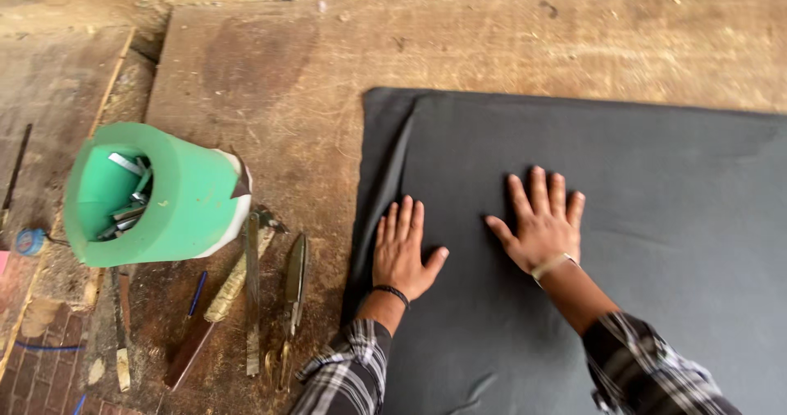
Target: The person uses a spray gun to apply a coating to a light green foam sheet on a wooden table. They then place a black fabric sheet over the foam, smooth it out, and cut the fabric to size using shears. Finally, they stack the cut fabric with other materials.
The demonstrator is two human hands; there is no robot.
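A large dark grey sheet of cloth (656, 185) lies spread over a worn wooden board (270, 79). My left hand (402, 251) rests flat on the cloth near its left edge, fingers apart, a black band on the wrist. My right hand (541, 222) also lies flat and spread on the cloth, a little further right and forward, with a pale band on the wrist. Neither hand holds anything. A long crease in the cloth (393, 165) runs up from beside my left hand toward the sheet's top left corner.
A green container (156, 198) holding several metal pieces lies left of the cloth. In front of it lie scissors (291, 300), a flat metal rule (252, 292), a wooden-handled tool (209, 321) and a blue pen (195, 296). A small blue tape measure (31, 241) sits at the far left.
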